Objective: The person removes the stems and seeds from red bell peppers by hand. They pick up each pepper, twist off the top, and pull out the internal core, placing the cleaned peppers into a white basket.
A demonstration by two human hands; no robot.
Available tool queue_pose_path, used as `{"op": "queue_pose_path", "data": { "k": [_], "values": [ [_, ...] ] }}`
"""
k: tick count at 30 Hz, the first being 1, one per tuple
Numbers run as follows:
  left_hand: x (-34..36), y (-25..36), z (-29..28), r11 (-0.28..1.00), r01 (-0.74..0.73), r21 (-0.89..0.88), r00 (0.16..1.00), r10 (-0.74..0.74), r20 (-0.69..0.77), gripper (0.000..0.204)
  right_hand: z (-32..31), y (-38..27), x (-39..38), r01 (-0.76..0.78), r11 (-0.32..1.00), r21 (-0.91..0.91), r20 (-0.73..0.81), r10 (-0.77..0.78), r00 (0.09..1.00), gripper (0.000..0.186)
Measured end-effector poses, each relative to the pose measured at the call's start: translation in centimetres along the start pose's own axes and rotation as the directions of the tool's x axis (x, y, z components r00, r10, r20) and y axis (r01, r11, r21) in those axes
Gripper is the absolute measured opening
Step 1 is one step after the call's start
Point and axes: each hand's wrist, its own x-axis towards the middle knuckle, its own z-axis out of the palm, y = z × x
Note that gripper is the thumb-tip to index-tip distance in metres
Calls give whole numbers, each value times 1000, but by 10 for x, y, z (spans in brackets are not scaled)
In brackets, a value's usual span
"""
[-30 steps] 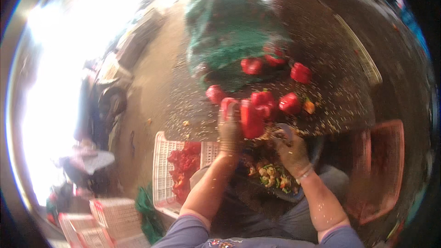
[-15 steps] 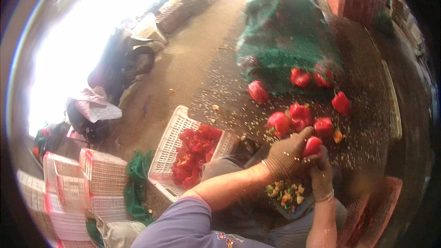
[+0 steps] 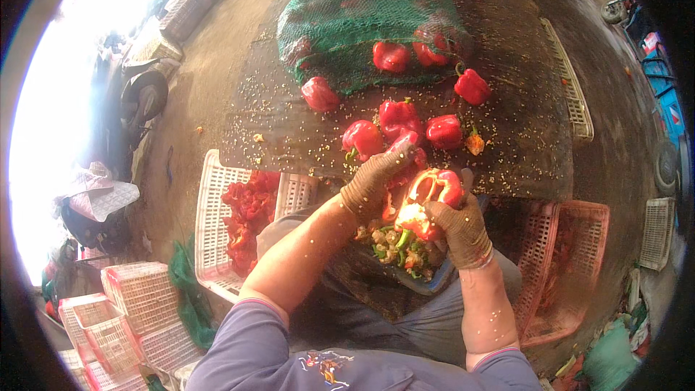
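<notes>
Both my hands are clamped on the opened red pepper [image 3: 428, 203]: left hand [image 3: 373, 187] above-left, right hand [image 3: 460, 230] underneath (gloved), directly over the scraps bowl [image 3: 427, 284].

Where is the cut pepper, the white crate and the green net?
cut pepper [image 3: 433, 190], head view, on its open inside.
white crate [image 3: 211, 226], head view, on its left wall.
green net [image 3: 362, 7], head view, on its middle.

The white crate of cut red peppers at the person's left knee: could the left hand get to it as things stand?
Probably yes. The white crate is open-topped beside the left forearm with nothing over it, but the left hand is gripping the split red pepper.
</notes>
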Motion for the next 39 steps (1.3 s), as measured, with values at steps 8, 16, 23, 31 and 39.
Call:
{"op": "queue_pose_path", "data": {
  "k": [8,16,23,31,39],
  "values": [
    [-14,16,12,1000,-3,17,999,3,44,68,-4,0,1,64,992,109,-50,-59,997,30],
    [-30,42,-8,739,-229,634,972,214,103,68,1,-3,4,85,996,16,-41,-84,996,31],
    [-74,44,-5,61,-650,757,706,417,572,52,-21,13,23,500,721,-480,169,-483,859,26],
    [-56,-7,11,-224,-467,856,825,238,512,46,-10,23,23,134,991,-2,-52,-134,990,30],
    [-45,-31,-2,538,-425,728,902,183,392,36,-8,19,6,8,999,33,-49,-6,999,26]
  ]
}}
